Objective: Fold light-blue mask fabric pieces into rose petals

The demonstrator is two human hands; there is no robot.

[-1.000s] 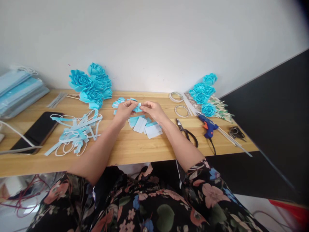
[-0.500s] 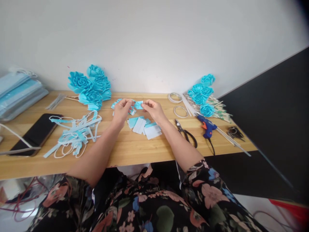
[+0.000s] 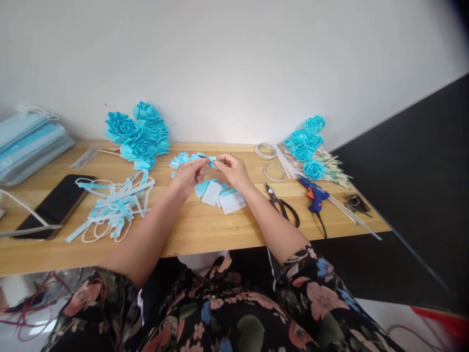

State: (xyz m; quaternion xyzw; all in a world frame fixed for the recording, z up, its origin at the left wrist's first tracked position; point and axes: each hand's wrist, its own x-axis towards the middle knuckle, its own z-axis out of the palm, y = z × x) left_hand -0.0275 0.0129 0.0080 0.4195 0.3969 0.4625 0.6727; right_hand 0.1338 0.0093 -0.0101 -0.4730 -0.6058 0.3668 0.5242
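Observation:
My right hand [image 3: 233,168] pinches a small blue mask-fabric piece [image 3: 212,162] between thumb and forefinger. My left hand [image 3: 188,176] is closed, its fingertips meeting the left edge of the same piece. Part of the piece is covered by the fingers. Behind my left hand lies a pile of small blue fabric pieces [image 3: 180,159]. Nearer to me, between my forearms, larger cut blue and white fabric rectangles [image 3: 211,192] overlap on the wooden table [image 3: 216,230].
Blue fabric roses [image 3: 141,134] and a heap of cut mask straps [image 3: 113,205] lie left, beside a phone [image 3: 54,205] and packed masks [image 3: 32,142]. On the right are pliers [image 3: 280,203], a blue glue gun [image 3: 313,191], wire coils [image 3: 274,172] and more roses [image 3: 304,142].
My left hand has turned and moved slightly right, closer to my right hand. Less of the fabric piece shows between the fingers now.

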